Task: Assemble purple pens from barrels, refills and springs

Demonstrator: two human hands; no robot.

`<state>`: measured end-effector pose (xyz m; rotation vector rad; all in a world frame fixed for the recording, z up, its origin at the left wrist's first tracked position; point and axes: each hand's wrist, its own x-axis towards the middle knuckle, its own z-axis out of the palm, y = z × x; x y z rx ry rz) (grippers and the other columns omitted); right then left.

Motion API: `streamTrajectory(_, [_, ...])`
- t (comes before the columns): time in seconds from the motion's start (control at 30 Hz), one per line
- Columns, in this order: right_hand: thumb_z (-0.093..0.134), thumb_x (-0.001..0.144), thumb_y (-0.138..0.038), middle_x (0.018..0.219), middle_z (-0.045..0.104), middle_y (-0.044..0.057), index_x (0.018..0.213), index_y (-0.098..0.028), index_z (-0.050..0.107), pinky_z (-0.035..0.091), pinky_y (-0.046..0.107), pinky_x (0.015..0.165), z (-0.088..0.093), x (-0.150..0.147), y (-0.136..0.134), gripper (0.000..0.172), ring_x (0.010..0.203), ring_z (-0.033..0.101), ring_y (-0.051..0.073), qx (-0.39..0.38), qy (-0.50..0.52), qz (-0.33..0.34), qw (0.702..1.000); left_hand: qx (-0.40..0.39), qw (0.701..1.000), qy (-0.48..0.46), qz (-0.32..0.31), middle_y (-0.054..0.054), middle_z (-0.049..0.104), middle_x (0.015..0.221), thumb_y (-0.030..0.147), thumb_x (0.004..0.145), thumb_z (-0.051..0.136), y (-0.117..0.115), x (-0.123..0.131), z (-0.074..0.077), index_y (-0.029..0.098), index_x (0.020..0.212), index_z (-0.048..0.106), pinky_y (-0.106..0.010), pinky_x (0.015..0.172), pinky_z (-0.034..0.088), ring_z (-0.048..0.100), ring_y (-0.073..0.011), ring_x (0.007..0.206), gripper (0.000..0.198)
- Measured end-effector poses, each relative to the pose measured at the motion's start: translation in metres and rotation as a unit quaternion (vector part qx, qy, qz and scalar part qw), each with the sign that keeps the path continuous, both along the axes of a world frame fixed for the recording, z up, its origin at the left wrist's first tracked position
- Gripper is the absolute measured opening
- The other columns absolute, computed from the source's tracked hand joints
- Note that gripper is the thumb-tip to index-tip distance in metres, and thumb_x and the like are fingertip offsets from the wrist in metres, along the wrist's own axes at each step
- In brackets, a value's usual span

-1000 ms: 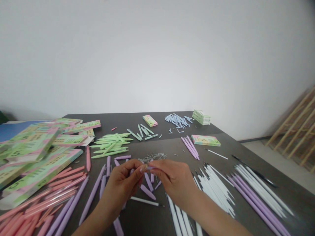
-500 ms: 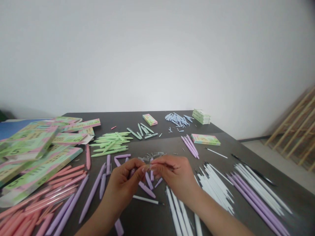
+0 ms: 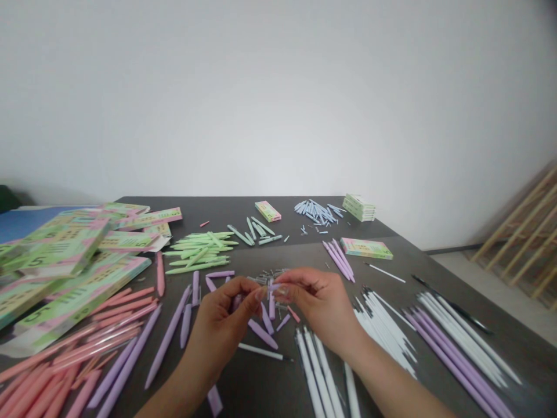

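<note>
My left hand (image 3: 230, 310) and my right hand (image 3: 321, 307) meet over the middle of the table, thumbs and forefingers pinched close together. A small purple pen part (image 3: 275, 286) shows at the fingertips of my right hand. What the left fingertips pinch is too small to make out. Beneath the hands lie loose purple pen barrels (image 3: 263, 335) and a small pink piece (image 3: 293, 314). Just beyond them is a scatter of small metallic and clear parts (image 3: 270, 274). A white refill with a dark tip (image 3: 263, 351) lies nearer to me.
Printed boxes (image 3: 82, 290) and pink pen barrels (image 3: 43, 383) crowd the left. Green pens (image 3: 202, 249) and blue pen parts (image 3: 317, 211) lie farther back. To the right are white refills (image 3: 385, 331), long purple rods (image 3: 452, 354) and a black pen (image 3: 452, 305).
The small purple part now shows at my right fingertips, and the pink piece beneath that hand has come into sight. Both hands stay close together; the view has shifted slightly.
</note>
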<state>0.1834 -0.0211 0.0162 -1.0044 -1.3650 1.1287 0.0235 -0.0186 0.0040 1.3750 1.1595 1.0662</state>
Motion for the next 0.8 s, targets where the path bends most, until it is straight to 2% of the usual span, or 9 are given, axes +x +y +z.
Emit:
streamTrajectory(0.13, [0.06, 0.076, -0.028, 0.056, 0.058, -0.002, 0.073, -0.014, 0.065, 0.036, 0.017, 0.043, 0.004, 0.0, 0.0, 0.015, 0.048, 0.049, 0.007, -0.008, -0.047, 0.018, 0.999, 0.012, 1.0, 0.026, 0.005, 0.01, 0.028, 0.036, 0.05, 0.073, 0.056, 0.001, -0.001, -0.001, 0.019, 0.062, 0.055, -0.02, 0.033, 0.014, 0.022, -0.006, 0.032, 0.033])
streamTrajectory(0.23, [0.064, 0.073, -0.031, 0.054, 0.055, -0.003, 0.075, -0.014, 0.066, 0.032, 0.017, 0.042, 0.006, 0.002, 0.0, 0.018, 0.045, 0.045, 0.006, -0.02, -0.072, 0.043, 0.996, 0.009, 0.999, 0.05, -0.01, 0.01, 0.031, 0.035, 0.047, 0.072, 0.058, 0.003, 0.0, -0.001, 0.019, 0.059, 0.056, -0.02, 0.033, 0.016, 0.025, -0.0063, 0.032, 0.031])
streamTrajectory(0.37, [0.061, 0.074, -0.022, 0.053, 0.058, -0.002, 0.071, -0.013, 0.065, 0.035, 0.018, 0.043, 0.001, 0.016, 0.009, 0.01, 0.045, 0.049, 0.008, -0.038, -0.148, 0.074, 0.986, -0.019, 0.995, 0.087, -0.038, 0.008, 0.038, 0.035, 0.047, 0.068, 0.062, 0.009, -0.002, 0.001, 0.019, 0.054, 0.057, -0.02, 0.031, 0.015, 0.028, -0.0065, 0.031, 0.031])
streamTrajectory(0.43, [0.055, 0.075, -0.013, 0.058, 0.062, -0.001, 0.08, -0.013, 0.065, 0.039, 0.018, 0.047, -0.004, 0.025, 0.015, 0.011, 0.049, 0.054, 0.009, -0.032, -0.254, 0.091, 0.962, -0.041, 0.995, 0.087, -0.014, 0.009, 0.034, 0.033, 0.048, 0.067, 0.062, 0.013, -0.004, 0.002, 0.019, 0.052, 0.055, -0.019, 0.031, 0.013, 0.025, -0.0061, 0.03, 0.033])
streamTrajectory(0.5, [0.052, 0.075, -0.008, 0.062, 0.065, 0.0, 0.088, -0.014, 0.064, 0.041, 0.018, 0.051, -0.01, 0.031, 0.02, 0.019, 0.054, 0.059, 0.01, -0.012, -0.372, 0.099, 0.923, -0.061, 0.995, 0.08, 0.018, 0.011, 0.029, 0.031, 0.048, 0.067, 0.061, 0.017, -0.006, 0.002, 0.019, 0.052, 0.053, -0.019, 0.03, 0.013, 0.023, -0.006, 0.029, 0.033])
streamTrajectory(0.57, [0.053, 0.073, -0.008, 0.064, 0.066, 0.002, 0.083, -0.015, 0.066, 0.042, 0.02, 0.054, -0.014, 0.029, 0.021, 0.018, 0.058, 0.061, 0.013, 0.013, -0.452, 0.094, 0.887, -0.073, 0.994, 0.077, 0.035, 0.011, 0.027, 0.03, 0.048, 0.066, 0.061, 0.021, -0.008, 0.001, 0.019, 0.052, 0.052, -0.019, 0.03, 0.013, 0.023, -0.006, 0.027, 0.034])
streamTrajectory(0.67, [0.056, 0.071, -0.01, 0.07, 0.067, 0.006, 0.071, -0.016, 0.068, 0.041, 0.025, 0.06, -0.021, 0.017, 0.017, 0.013, 0.068, 0.062, 0.018, 0.037, -0.503, 0.09, 0.859, -0.079, 0.993, 0.08, 0.032, 0.012, 0.027, 0.028, 0.049, 0.065, 0.062, 0.024, -0.009, -0.002, 0.02, 0.052, 0.051, -0.019, 0.029, 0.012, 0.023, -0.0061, 0.025, 0.034])
streamTrajectory(0.8, [0.058, 0.071, -0.014, 0.088, 0.066, 0.01, 0.077, -0.016, 0.069, 0.041, 0.028, 0.064, -0.028, 0.003, 0.009, 0.012, 0.078, 0.062, 0.022, 0.055, -0.555, 0.097, 0.824, -0.082, 0.993, 0.08, 0.032, 0.012, 0.027, 0.027, 0.049, 0.065, 0.061, 0.025, -0.008, -0.007, 0.02, 0.052, 0.052, -0.02, 0.029, 0.011, 0.022, -0.0061, 0.024, 0.033])
